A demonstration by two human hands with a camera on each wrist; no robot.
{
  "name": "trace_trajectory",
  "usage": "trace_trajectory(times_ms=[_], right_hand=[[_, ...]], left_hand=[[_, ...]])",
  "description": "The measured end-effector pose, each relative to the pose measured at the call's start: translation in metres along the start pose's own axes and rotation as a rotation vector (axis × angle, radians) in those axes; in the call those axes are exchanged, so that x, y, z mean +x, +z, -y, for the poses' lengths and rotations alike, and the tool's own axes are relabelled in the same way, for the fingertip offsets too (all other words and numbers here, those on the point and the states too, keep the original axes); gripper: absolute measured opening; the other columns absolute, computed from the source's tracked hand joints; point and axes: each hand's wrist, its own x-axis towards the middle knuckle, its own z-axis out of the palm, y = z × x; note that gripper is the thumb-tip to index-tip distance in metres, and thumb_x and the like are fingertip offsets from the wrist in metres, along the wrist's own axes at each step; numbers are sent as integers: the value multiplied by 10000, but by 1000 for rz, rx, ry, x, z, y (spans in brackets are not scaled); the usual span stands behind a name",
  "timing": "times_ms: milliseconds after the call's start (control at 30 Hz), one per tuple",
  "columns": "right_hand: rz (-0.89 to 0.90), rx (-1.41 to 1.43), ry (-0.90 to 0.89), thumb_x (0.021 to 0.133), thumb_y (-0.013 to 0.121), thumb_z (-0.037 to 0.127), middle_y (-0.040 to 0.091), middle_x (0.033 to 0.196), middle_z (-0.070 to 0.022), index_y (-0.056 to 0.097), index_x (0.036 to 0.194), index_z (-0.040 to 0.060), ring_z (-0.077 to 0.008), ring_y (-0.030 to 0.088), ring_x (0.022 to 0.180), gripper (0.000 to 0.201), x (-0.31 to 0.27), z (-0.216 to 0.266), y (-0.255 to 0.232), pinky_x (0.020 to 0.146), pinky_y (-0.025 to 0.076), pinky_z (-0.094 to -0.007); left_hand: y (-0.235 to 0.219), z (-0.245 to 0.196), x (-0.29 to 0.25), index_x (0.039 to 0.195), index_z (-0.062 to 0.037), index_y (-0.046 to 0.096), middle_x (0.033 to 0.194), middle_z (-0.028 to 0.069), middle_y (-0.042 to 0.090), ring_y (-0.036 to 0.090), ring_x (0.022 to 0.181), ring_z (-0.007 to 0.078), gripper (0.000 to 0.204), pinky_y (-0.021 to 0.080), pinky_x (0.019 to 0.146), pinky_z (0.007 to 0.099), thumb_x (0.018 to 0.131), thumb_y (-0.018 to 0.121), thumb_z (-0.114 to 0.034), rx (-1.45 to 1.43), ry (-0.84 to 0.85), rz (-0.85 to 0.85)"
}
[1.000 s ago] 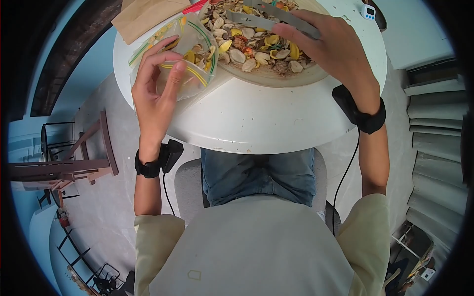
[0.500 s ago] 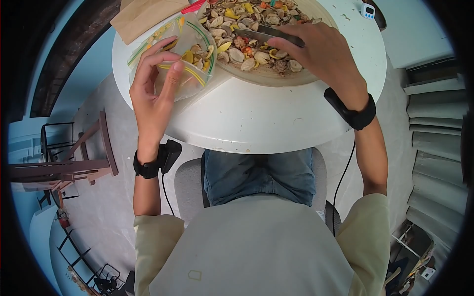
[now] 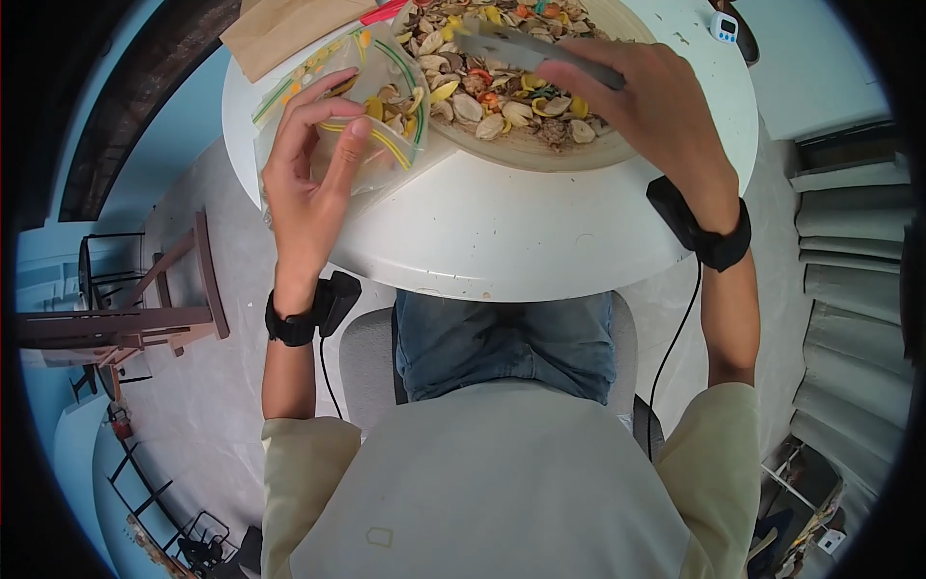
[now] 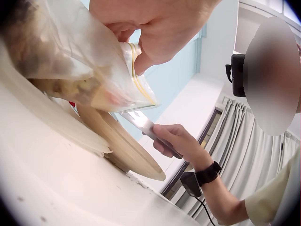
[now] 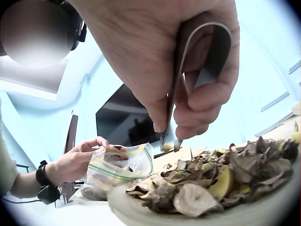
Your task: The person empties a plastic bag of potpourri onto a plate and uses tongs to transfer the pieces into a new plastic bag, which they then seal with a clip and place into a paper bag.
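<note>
Raised since the earlier frame: tongs (image 3: 540, 50), whose tips have left the pile and now hang above its far left part, blurred in the head view.

Right hand (image 3: 661, 111): fingers curled round the tongs, thumb on one arm, other fingers on the opposite arm; grasping, not released. Tong arms squeezed nearly together, with a small yellow piece (image 5: 167, 147) at the tips.

Left hand (image 3: 313, 183): fingers bent, thumb at the yellow-striped lip, gripping the mouth of a clear zip bag (image 3: 388, 66). Gap between thumb and fingers wide in the head view.

Below the right fingers: round dish (image 3: 540, 160), heaped with mixed dried pieces (image 3: 468, 106), pale, brown, yellow and some orange-red.

Right of the left fingers: the bag's open part, some pale and yellow pieces inside, its side beside the dish. The bag's near lip stands between the left thumb and those pieces.

Beyond the left fingers: brown paper (image 3: 289, 37), and a red item (image 3: 383, 12) near the dish rim.

Beyond the right fingers, to the right: white-and-blue timer (image 3: 723, 27), a dark object (image 3: 747, 41) behind it.

Nearer than both hands: white table (image 3: 463, 236), specked with crumbs.
</note>
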Motion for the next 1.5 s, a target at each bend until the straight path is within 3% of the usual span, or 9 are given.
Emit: trace_trajectory(times_ms=[100,333,400,500,600,700,933,1100,1500], right_hand=[[-162,152,-174,870,617,505,603,584,-122,745,962,88,-298,595,559,445,-1,12,16,573,463,-385],[-109,154,-140,870,636,478,613,596,-137,720,1046,72,-286,575,511,451,4,35,-6,520,449,-353],[136,199,42,860,671,473,621,620,-107,707,1081,48,-185,559,526,480,9,44,-39,537,423,-300],[167,219,194,887,663,434,622,627,-97,697,1108,41,-140,533,521,452,-2,31,-46,514,394,-273],[-101,60,168,872,653,458,603,583,-136,710,1062,35,-251,559,476,467,-29,-11,-13,498,435,-340],[6,104,288,861,681,435,593,568,-129,697,1080,-1,-224,549,463,488,-46,-12,-20,482,422,-335],[105,94,178,819,726,434,614,589,-111,699,1083,13,-237,579,494,497,-71,-12,-21,500,439,-336],[72,-64,69,819,705,452,612,585,-90,722,1050,82,-260,588,534,436,-63,-17,-12,536,453,-344],[-20,-43,16,850,670,456,614,580,-142,746,998,70,-275,546,473,420,-48,-27,-7,515,439,-344]], left_hand=[[1,0,0,1015,-40,634,1309,133,561,533,1208,208,126,444,996,335,909,653,-105,-3,5,8],[-1,-1,0,1013,-45,634,1305,127,564,536,1203,206,128,443,991,331,908,657,-116,-31,-7,-10],[-2,1,-1,1011,-44,633,1306,129,564,539,1198,206,132,447,986,330,907,659,-120,-3,-9,-7],[-1,1,-1,1010,-45,633,1305,125,565,541,1195,205,129,447,985,331,906,659,-117,-22,-7,-6],[0,-2,0,1008,-46,633,1299,122,568,539,1196,202,123,445,989,334,906,657,-109,-40,-24,-5],[0,-1,0,1007,-48,632,1301,122,567,540,1194,200,121,447,988,335,906,657,-110,-39,-15,-10],[1,1,0,1010,-46,628,1298,125,567,543,1187,193,122,451,987,335,911,653,-111,-43,-3,9],[0,3,0,1015,-40,627,1292,126,569,545,1186,198,131,450,993,339,912,654,-116,-38,0,-2],[0,1,-1,1017,-45,627,1288,121,575,542,1192,202,126,451,988,334,913,650,-113,-11,3,-5]])
